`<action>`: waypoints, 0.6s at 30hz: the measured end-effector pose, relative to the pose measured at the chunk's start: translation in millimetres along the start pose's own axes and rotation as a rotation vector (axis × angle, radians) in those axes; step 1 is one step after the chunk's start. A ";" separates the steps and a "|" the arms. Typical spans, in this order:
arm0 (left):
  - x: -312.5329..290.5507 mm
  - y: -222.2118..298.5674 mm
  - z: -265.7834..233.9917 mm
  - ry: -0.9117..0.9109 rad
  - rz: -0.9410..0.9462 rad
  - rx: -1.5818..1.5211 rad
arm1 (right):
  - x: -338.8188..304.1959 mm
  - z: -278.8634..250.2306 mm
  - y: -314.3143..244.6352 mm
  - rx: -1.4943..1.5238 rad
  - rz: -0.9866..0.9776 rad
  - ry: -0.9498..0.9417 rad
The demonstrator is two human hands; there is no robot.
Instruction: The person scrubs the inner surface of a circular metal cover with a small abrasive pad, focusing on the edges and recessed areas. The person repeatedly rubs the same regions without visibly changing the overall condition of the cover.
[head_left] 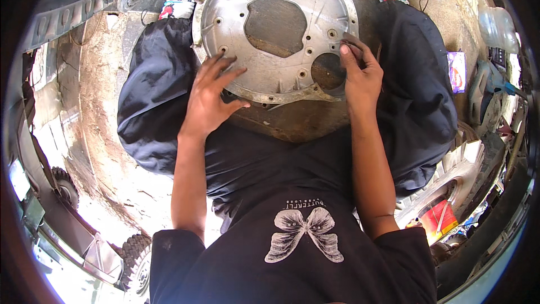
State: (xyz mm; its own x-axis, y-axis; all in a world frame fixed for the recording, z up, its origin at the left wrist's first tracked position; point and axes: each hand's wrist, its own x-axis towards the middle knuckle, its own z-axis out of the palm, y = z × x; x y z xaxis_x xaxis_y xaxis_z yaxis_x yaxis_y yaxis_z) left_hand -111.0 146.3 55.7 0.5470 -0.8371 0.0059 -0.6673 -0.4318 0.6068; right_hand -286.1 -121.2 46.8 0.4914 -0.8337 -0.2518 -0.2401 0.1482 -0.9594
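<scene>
A round silver-grey metal housing (270,70), like a gearbox bell housing, lies between my legs. It has a large angular opening in the middle, a smaller round hole at its lower right and several bolt holes near its edge. My left hand (211,93) is over the lower left rim, its fingers spread and holding nothing; whether the fingertips touch the metal I cannot tell. At the right rim, above the round hole, my right hand (363,73) has thumb and forefinger pinched together. What lies between them, if anything, is too small to make out.
My feet in white patterned socks (179,7) and grey shoes flank the housing. A large tyre (73,5) stands at the far left. On the right are a clear plastic bottle (498,29), a purple packet (457,72) and a red-and-yellow container (439,220).
</scene>
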 end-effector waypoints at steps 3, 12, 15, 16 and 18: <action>-7.1 -10.0 17.4 -0.009 0.123 0.049 | -5.8 3.4 4.9 -0.019 -0.015 -0.057; -0.7 -9.2 46.3 0.149 0.197 0.026 | -11.9 -4.2 -4.3 -0.068 -0.019 -0.087; 10.2 5.4 58.3 0.139 0.244 0.019 | -11.8 -8.9 -7.8 -0.110 -0.065 -0.057; 10.9 9.4 60.0 0.138 0.242 0.031 | -13.2 -11.0 -10.7 -0.151 -0.082 -0.040; 12.3 14.8 63.7 0.111 0.221 0.037 | -18.7 -20.5 -13.7 -0.202 -0.082 -0.004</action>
State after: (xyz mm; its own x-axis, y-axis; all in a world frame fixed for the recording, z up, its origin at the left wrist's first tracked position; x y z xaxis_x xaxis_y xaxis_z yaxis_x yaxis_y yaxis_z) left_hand -146.4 108.2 14.1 0.4362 -0.8715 0.2240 -0.7941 -0.2558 0.5513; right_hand -309.2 -118.5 67.3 0.5196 -0.8363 -0.1747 -0.3618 -0.0302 -0.9318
